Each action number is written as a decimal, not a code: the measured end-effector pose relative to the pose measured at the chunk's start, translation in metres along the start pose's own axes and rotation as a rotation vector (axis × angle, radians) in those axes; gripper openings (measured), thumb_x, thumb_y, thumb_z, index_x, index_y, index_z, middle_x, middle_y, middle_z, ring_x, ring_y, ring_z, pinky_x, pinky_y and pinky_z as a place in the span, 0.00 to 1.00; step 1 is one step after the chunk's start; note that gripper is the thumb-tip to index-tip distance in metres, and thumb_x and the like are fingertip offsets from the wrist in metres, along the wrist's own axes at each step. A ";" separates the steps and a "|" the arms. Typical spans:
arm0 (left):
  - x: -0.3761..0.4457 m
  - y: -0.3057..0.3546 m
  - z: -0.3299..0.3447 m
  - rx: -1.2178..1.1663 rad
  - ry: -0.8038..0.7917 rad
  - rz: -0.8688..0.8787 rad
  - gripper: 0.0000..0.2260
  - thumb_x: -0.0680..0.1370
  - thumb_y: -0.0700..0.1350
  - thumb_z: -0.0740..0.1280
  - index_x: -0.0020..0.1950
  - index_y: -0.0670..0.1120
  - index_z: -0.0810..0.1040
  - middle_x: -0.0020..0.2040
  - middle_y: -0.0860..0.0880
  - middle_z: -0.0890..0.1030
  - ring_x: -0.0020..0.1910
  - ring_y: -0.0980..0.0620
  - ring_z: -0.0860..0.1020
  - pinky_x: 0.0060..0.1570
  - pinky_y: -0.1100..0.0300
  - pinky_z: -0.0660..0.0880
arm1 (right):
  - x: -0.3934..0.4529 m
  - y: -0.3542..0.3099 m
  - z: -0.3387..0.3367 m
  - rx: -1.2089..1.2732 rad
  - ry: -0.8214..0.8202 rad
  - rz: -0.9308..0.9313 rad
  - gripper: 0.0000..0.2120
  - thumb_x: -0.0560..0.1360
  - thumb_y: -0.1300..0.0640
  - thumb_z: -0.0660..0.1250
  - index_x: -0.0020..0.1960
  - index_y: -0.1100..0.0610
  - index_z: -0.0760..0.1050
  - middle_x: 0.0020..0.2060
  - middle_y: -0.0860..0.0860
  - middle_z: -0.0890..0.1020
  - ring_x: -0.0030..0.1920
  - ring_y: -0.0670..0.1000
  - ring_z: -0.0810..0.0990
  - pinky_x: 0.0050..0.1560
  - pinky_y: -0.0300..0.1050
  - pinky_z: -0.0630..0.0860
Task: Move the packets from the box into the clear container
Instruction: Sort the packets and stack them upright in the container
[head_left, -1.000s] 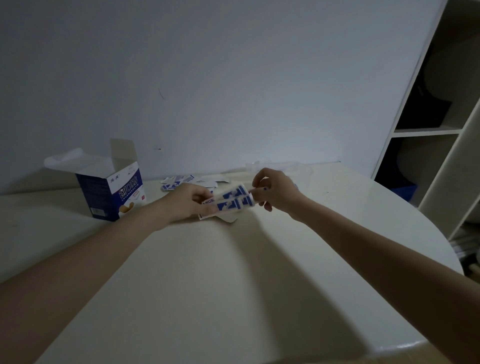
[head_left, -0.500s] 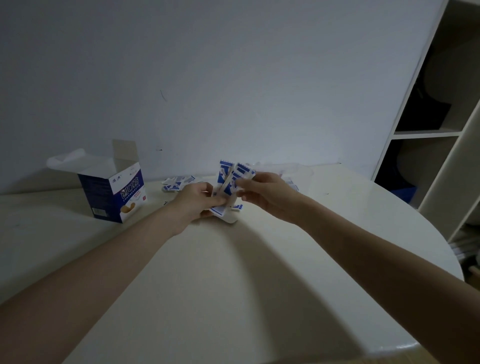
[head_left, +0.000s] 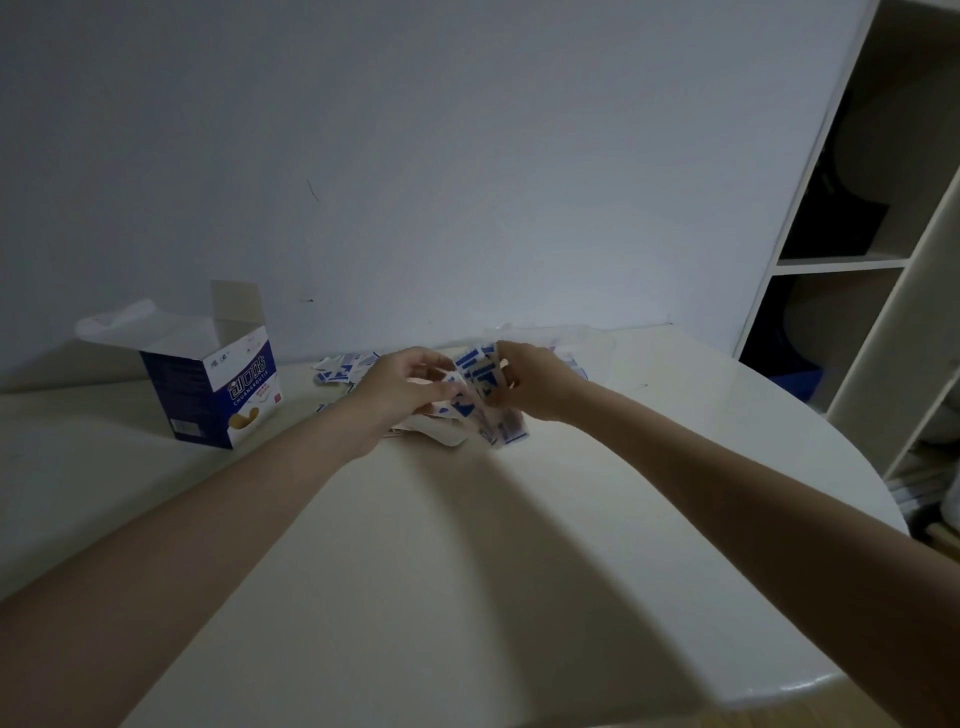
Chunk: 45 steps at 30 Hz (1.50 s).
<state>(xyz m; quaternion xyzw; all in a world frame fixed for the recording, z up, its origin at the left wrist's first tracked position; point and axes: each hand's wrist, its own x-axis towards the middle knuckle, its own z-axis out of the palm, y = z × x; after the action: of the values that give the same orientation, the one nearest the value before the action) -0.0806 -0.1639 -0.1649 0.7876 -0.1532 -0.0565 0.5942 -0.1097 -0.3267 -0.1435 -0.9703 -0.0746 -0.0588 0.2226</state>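
White round table (head_left: 467, 597), grey wall (head_left: 467, 156), open shelving (head_left: 883, 265) right.

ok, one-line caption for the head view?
Left hand and right hand hold blue-and-white paper packets over a white table, beside an open blue-and-white cardboard box.

I am seeing one open box (head_left: 218, 387); my two hands (head_left: 400, 387) (head_left: 535, 382); too many blurred packets (head_left: 480, 384) to count.

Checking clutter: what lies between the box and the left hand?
Head view: a small pile of loose packets lies on the table between the open box and left hand.
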 end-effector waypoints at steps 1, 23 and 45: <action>0.000 0.000 0.000 0.004 -0.017 0.002 0.07 0.74 0.36 0.69 0.50 0.44 0.77 0.45 0.47 0.78 0.39 0.54 0.77 0.39 0.68 0.76 | -0.001 -0.002 -0.003 -0.074 -0.012 -0.027 0.05 0.75 0.58 0.66 0.48 0.57 0.70 0.54 0.58 0.79 0.49 0.56 0.76 0.42 0.42 0.69; -0.005 -0.002 0.011 -0.230 -0.049 -0.146 0.08 0.80 0.42 0.61 0.41 0.43 0.74 0.43 0.43 0.79 0.39 0.49 0.79 0.40 0.62 0.80 | -0.001 0.005 -0.001 -0.465 -0.239 -0.193 0.05 0.80 0.58 0.56 0.48 0.57 0.61 0.32 0.49 0.65 0.40 0.53 0.70 0.28 0.36 0.61; -0.007 -0.012 0.032 0.663 -0.070 0.154 0.06 0.72 0.39 0.69 0.49 0.41 0.79 0.32 0.52 0.76 0.30 0.57 0.74 0.27 0.76 0.66 | -0.014 0.048 -0.008 -0.196 -0.234 -0.079 0.08 0.72 0.65 0.65 0.49 0.63 0.79 0.37 0.57 0.81 0.35 0.51 0.76 0.43 0.43 0.76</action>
<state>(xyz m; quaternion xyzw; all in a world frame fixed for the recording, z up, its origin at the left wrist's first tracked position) -0.0939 -0.1881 -0.1867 0.9216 -0.2424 0.0143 0.3027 -0.1160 -0.3745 -0.1589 -0.9839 -0.1319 0.0391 0.1139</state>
